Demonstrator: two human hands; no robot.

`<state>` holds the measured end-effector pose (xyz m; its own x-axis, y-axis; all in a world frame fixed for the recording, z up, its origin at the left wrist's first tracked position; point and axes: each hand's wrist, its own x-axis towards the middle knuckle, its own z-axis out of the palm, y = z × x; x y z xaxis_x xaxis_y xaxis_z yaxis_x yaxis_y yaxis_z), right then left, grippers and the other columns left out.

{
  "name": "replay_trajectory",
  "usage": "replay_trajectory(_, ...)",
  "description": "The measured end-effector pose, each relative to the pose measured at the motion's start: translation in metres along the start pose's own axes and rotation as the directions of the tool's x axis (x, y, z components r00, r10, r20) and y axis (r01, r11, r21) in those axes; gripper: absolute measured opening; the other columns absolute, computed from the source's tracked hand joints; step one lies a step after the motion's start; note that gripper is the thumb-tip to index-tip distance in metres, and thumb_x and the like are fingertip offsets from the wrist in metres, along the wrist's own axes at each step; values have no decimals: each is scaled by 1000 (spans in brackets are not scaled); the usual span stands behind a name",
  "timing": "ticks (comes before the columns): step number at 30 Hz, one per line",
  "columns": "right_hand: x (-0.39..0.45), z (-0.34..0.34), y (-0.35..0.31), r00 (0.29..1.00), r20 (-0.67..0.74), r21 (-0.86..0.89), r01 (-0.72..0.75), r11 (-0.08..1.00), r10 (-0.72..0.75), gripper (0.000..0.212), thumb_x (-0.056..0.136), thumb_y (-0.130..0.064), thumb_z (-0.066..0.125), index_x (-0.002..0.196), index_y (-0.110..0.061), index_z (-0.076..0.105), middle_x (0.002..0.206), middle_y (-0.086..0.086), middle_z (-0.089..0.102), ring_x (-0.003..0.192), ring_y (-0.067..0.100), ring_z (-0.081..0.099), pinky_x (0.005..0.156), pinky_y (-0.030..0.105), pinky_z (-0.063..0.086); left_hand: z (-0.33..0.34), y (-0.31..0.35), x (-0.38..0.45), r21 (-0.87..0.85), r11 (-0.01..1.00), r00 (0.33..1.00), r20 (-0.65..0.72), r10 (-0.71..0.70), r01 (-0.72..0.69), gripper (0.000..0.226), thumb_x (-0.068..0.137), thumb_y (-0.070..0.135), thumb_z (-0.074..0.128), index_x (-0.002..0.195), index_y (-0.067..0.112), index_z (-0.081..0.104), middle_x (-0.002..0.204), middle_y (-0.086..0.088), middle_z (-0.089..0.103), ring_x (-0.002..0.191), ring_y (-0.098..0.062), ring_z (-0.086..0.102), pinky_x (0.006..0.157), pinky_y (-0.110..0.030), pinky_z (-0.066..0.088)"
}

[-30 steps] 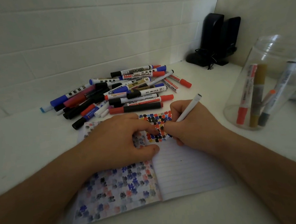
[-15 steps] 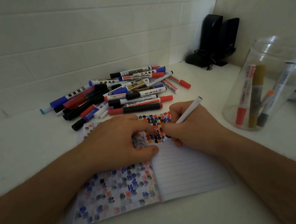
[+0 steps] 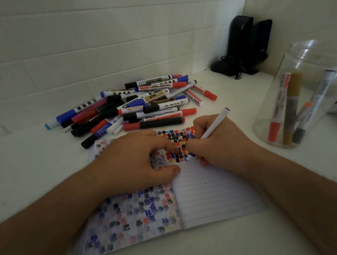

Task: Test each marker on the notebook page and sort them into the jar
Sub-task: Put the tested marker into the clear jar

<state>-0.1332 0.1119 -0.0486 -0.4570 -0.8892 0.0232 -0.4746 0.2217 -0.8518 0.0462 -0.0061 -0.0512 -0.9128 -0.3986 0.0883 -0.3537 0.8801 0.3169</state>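
Your white table [image 3: 24, 182] carries the open notebook [image 3: 216, 201], a marker pile [image 3: 141, 107], the clear jar [image 3: 297, 102], and what may be black speakers [image 3: 244, 46].

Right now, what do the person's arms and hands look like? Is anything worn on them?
Both forearms are bare: no sleeves show. The left hand and the right hand have no gloves, and no rings, watch or bracelet can be seen.

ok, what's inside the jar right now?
The clear jar holds several markers standing cap-down and leaning: a red-capped one, a gold one, a grey one, and an orange tip between them. Glare on the glass hides the exact count.
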Motion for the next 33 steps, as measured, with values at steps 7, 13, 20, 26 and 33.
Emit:
replay_trajectory(7,1,-22,-1,999,9,494,24,869,-33,23,82,-24,76,78,-11,57,53,4,51,45,16,42,41,24,38,-3,-5,-6,-217,974,993,-90,-81,60,22,106,35,39,126,43,45,100,26,58,98,12,53,72,-15,48)
replay_trajectory(13,-2,-27,-4,976,189,760,-76,645,-108,15,87,-12,58,85,-8,71,70,10,61,60,19,56,52,26,52,-8,-5,-3,-463,886,950,-258,-176,38,18,90,29,69,101,39,59,99,30,72,96,14,65,82,-5,50)
replay_trajectory(20,1,-21,-2,975,203,763,-96,640,-95,21,77,-13,48,86,-11,67,69,10,61,58,19,56,53,28,50,-11,3,-4,-463,886,932,-321,-166,-1,18,81,49,61,96,40,65,96,25,72,95,10,66,83,-11,51)
replay_trajectory(26,2,-16,0,975,188,721,-54,691,-119,18,79,-11,50,73,-17,66,71,15,65,59,23,58,57,32,46,-10,1,-2,-385,923,943,-306,-130,3,15,90,33,69,97,45,63,94,30,67,95,14,62,76,-4,48)
replay_trajectory(33,-2,-12,-4,985,116,626,29,779,-129,15,100,-7,56,88,-5,66,79,17,71,64,23,64,57,30,54,-9,1,-2,-382,924,931,-345,-117,-25,10,85,42,68,94,44,64,92,31,67,91,10,63,75,-5,47)
